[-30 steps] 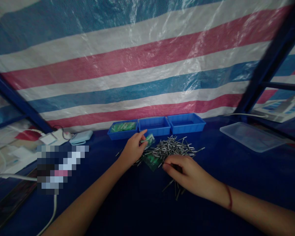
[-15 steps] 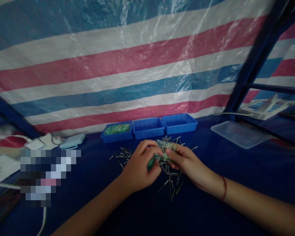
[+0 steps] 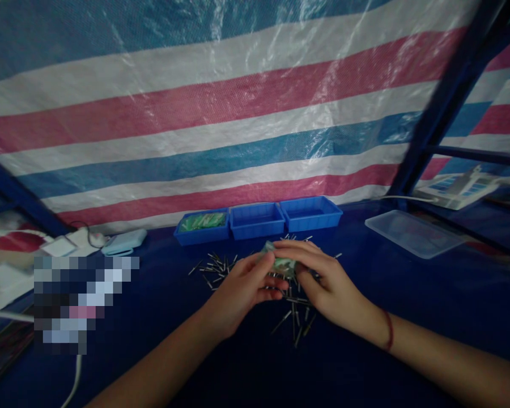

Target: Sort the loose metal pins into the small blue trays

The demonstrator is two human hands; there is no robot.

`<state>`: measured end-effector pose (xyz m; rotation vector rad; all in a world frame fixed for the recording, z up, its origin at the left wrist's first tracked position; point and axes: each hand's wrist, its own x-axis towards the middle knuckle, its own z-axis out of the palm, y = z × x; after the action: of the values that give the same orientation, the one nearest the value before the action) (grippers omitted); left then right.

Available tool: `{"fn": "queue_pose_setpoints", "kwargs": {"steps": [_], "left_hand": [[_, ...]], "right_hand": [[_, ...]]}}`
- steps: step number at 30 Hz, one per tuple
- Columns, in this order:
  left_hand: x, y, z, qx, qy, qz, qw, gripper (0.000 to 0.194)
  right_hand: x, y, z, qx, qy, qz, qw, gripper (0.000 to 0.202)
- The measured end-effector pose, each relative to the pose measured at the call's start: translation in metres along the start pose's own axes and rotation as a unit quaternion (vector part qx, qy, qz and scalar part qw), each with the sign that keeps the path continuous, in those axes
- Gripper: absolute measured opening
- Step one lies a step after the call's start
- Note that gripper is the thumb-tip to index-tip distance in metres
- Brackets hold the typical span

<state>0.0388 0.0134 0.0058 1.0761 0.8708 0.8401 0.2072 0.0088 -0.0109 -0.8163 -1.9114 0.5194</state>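
The left hand (image 3: 249, 283) pinches a green packet (image 3: 284, 266) above metal pins (image 3: 216, 266), short of the desk (image 3: 353, 233)'s back edge, the packet's long axis unclear to me, while the equally near right hand (image 3: 329, 277) curls over its right side, grip hidden.

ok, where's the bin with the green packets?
Head view, left of centre: the green-packet bin sits leftmost of three, beside the middle bin, beyond the left hand.
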Motion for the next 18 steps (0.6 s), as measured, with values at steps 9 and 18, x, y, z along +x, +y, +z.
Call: {"fn": "queue_pose_setpoints", "kwargs": {"steps": [9, 18], "left_hand": [[0.007, -0.001, -0.017, 0.325, -0.003, 0.206, 0.923, 0.018], [0.023, 0.043, -0.1, 0.543, 0.366, 0.361, 0.664, 0.023]], "right_hand": [[0.01, -0.001, 0.005, 0.18, -0.022, 0.189, 0.965, 0.022], [0.001, 0.004, 0.015, 0.001, -0.046, 0.086, 0.995, 0.02]]}}
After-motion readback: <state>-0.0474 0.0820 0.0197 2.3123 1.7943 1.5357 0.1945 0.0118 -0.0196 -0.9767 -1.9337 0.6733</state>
